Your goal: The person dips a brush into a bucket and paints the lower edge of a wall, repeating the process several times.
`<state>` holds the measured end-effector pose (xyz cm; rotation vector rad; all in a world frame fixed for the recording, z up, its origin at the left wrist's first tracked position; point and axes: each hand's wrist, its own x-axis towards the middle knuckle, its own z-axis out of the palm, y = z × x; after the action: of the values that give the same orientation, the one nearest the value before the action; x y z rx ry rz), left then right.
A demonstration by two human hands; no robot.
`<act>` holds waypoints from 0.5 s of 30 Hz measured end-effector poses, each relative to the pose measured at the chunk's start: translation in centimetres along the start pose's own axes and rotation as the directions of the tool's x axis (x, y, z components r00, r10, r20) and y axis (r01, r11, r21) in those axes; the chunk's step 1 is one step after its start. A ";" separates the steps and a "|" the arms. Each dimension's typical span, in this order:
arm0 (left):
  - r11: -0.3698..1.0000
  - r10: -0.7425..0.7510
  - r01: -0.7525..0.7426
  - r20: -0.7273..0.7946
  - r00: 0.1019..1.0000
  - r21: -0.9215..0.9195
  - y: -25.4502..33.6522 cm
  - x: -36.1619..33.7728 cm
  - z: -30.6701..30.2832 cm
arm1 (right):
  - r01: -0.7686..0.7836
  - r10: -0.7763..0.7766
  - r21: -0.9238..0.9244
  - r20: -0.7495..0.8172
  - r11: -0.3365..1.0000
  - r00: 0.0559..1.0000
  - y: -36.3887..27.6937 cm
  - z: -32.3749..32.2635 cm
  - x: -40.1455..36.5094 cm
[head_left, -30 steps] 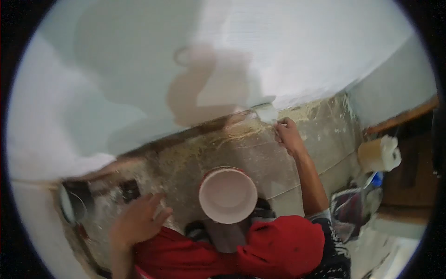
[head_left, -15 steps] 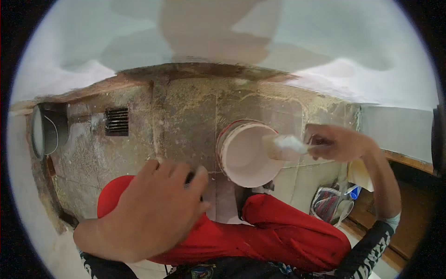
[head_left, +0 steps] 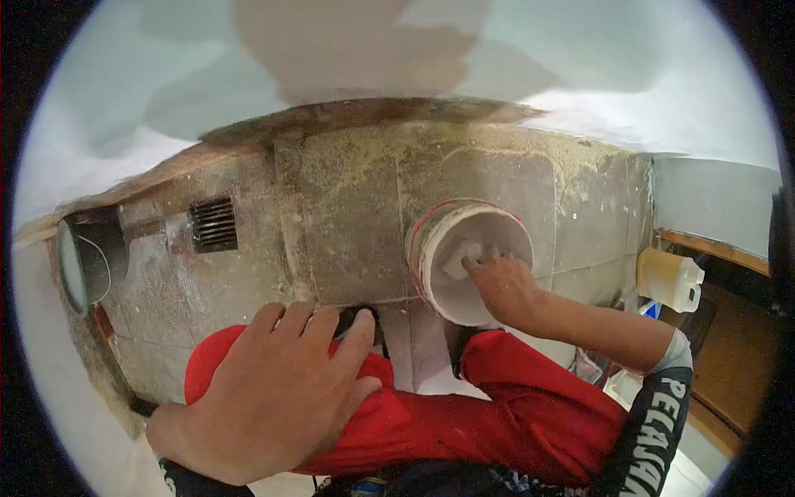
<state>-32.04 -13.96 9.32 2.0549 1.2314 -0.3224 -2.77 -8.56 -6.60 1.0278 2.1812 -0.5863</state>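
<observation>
A round white paint bucket (head_left: 431, 240) with a red rim stands on the dusty tiled floor between my knees. My right hand (head_left: 503, 283) reaches into it, holding a paintbrush (head_left: 458, 263) whose white head dips inside the bucket. My left hand (head_left: 277, 389) rests flat on my left knee, on red trousers (head_left: 497, 414), fingers spread, holding nothing.
A freshly painted pale wall (head_left: 397, 66) rises beyond a dark skirting strip. A floor drain grate (head_left: 214, 224) and a dark pipe opening (head_left: 87, 261) lie at the left. A cream plastic jug (head_left: 669, 280) stands at the right by a wooden edge.
My right hand brought the brush from the wall's base back over the bucket and down into it. My left hand settled on my knee. The view tilted down.
</observation>
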 end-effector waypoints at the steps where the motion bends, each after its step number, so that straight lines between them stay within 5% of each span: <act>1: 1.000 0.001 -0.001 -0.003 1.000 0.004 -0.2 -0.1 0.1 | -0.017 0.017 -0.068 -0.001 0.998 1.000 -0.2 0.3 0.2; 3: 0.998 0.062 -0.060 -0.093 0.994 0.029 -0.4 -0.4 0.4 | -0.023 0.024 -0.074 0.018 0.997 1.000 0.0 0.7 0.8; 6: 1.000 0.013 -0.013 0.003 1.000 -0.025 -0.5 -0.4 0.0 | -0.033 0.037 -0.086 0.043 0.996 0.998 0.0 0.8 1.1; 10: 0.999 0.024 -0.023 -0.037 0.999 0.024 -0.3 -0.4 0.1 | 0.060 -0.059 -0.129 0.013 0.990 0.998 0.5 1.3 1.3; 15: 0.999 0.016 -0.017 -0.035 0.999 -0.029 -1.1 -0.6 0.1 | -0.022 0.023 -0.025 0.045 0.999 0.999 0.0 0.8 1.7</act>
<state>-33.25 -14.13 9.05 2.0525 1.2320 -0.2610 -3.26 -8.22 -8.37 1.0158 2.1292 -0.5659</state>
